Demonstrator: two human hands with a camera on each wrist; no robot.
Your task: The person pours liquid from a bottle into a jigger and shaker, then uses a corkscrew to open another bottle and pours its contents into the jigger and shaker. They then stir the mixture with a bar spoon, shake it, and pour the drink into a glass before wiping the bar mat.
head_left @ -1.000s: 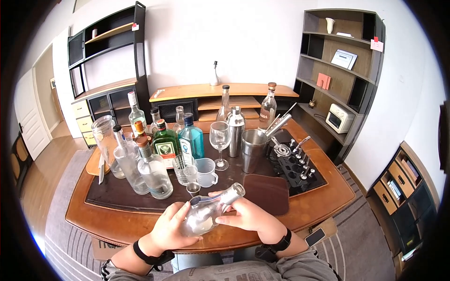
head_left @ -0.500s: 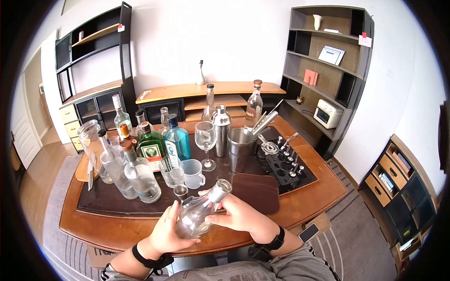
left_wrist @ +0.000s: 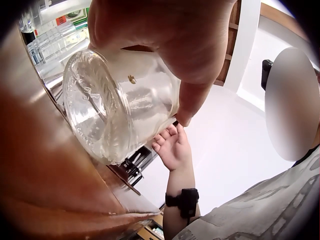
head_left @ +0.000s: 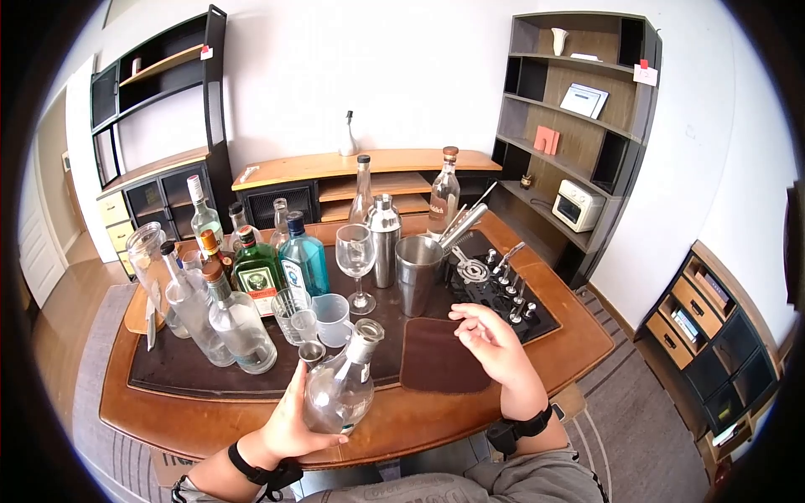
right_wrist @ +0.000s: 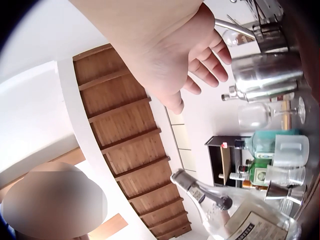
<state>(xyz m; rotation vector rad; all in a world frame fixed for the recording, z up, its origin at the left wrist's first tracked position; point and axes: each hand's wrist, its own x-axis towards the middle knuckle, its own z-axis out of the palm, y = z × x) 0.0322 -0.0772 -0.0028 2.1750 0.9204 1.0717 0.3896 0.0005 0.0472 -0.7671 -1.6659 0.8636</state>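
A: Clear glass is shining in your left hand (head_left: 285, 429): a round-bodied bottle (head_left: 340, 398) with a narrow neck is tilting over the near edge of the brown table (head_left: 168, 419), and moulded ridges are ringing its base.

B: It's carrying writing too. The right wrist view is showing you a cream label (right_wrist: 255, 227) with dark capitals, too slanted to be read for certain.

A: Farther from you, the green bottle (head_left: 257, 272) is wearing a round emblem above an orange band, the blue bottle (head_left: 304, 261) a pale label; their small print is blurring.

B: And your fingers?

A: Your left thumb and fingers are wrapping the glass body in a broad grip. Your right hand (head_left: 490, 348) is hovering apart from it, fingers loosely bent and slightly spread, near the smooth, dark-brown mat (head_left: 444, 356).

B: Just beyond your bottle, a polished steel jigger (head_left: 311, 352) and a frosted plastic jug (head_left: 335, 321) are standing.
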